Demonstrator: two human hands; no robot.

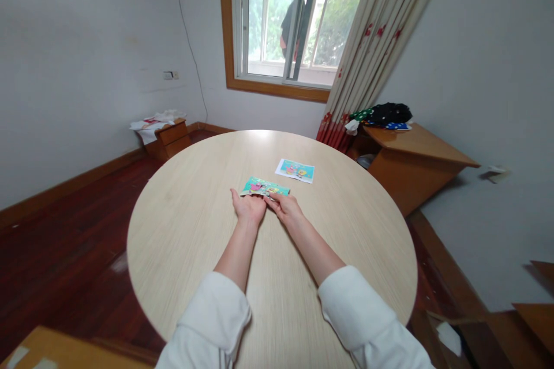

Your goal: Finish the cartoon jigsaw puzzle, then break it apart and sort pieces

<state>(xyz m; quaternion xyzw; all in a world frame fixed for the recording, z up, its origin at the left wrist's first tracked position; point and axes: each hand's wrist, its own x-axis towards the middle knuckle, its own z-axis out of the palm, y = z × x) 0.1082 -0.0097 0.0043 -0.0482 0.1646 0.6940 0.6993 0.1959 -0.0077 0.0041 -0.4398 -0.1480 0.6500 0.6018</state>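
Observation:
A flat teal packet (254, 186) with a pink and yellow cartoon print is held above the middle of the round table (182, 242). My right hand (285, 206) pinches its near right edge between thumb and fingers. Palm up at the packet's near edge is my left hand (250, 207), its thumb stretched out to the side. Its fingertips are partly hidden at the packet, and no object shows on the palm. Just beyond, a picture card (296, 170) with a similar print and a white border lies flat on the tabletop.
A tilted wooden desk (415, 155) with dark clothes (389, 114) on it stands right of the table. A small drawer cabinet (171, 139) bearing papers sits at the back left. Behind are a window (277, 22) and a long curtain (376, 40); a person's dark figure shows outside.

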